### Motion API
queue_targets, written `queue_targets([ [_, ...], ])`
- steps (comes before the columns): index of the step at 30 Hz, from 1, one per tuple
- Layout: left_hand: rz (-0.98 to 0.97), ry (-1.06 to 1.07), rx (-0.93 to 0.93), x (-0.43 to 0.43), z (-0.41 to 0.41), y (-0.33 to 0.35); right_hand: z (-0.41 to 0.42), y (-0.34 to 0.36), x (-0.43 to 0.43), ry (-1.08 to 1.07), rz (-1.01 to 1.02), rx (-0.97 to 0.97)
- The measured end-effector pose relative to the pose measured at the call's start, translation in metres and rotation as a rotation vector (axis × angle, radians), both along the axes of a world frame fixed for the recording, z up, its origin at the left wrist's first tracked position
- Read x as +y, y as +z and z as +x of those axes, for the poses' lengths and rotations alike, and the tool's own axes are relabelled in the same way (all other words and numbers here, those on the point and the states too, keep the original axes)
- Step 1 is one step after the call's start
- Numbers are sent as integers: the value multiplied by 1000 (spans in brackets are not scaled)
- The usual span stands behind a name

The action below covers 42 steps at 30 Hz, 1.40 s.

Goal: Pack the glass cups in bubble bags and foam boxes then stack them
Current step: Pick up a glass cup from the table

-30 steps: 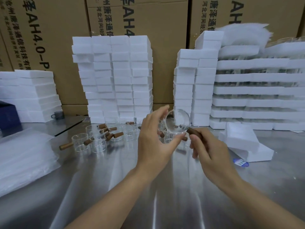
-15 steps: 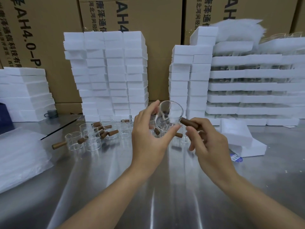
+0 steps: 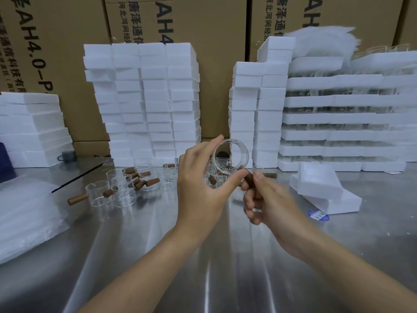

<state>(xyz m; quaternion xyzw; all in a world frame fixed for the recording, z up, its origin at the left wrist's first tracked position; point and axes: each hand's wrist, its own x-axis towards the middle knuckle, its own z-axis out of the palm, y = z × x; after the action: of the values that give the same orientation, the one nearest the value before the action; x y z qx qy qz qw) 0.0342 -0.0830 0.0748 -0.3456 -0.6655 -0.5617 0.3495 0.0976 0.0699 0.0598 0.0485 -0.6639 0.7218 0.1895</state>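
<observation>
A clear glass cup (image 3: 230,156) with a brown wooden handle (image 3: 249,179) is held up over the steel table, its round mouth turned toward me. My left hand (image 3: 200,186) pinches the glass rim between thumb and fingers. My right hand (image 3: 268,199) grips the wooden handle. Several more glass cups (image 3: 123,188) with wooden handles stand loose on the table behind. Clear bubble bags (image 3: 24,213) lie piled at the left. Two white foam boxes (image 3: 322,188) lie at the right.
Tall stacks of white foam boxes (image 3: 146,100) stand at the back, with another stack (image 3: 255,105) and layered foam trays (image 3: 347,118) to the right. Brown cartons form the rear wall. A blue sticker (image 3: 318,215) lies on the steel table (image 3: 203,267).
Both hands turned the cup, so the handle swung from pointing right to pointing down toward me. The view shifted slightly.
</observation>
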Motion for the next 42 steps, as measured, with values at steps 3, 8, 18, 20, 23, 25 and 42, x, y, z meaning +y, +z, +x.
queue_targets([
  [3, -8, -3, -7, 0, 1, 1, 0, 1, 0, 0, -11, -9],
  [8, 54, -25, -48, 0, 0, 3, 1, 4, 3, -26, -1, -4],
  [18, 586, -836, -1078, 15, 11, 3, 2, -9, 4, -333, 502, 271],
  [20, 632, -930, -1248, 17, 13, 0, 0, -12, 7, -359, 561, 296],
  [23, 550, -959, -1343, 20, 16, -5, -3, -14, 10, -417, 609, 313],
  [25, 507, -982, -1354, 22, 16, -8, -5, -14, 12, -449, 612, 325],
  [42, 257, -781, -1226, 28, 10, -16, -5, -10, 25, -586, 774, 370],
])
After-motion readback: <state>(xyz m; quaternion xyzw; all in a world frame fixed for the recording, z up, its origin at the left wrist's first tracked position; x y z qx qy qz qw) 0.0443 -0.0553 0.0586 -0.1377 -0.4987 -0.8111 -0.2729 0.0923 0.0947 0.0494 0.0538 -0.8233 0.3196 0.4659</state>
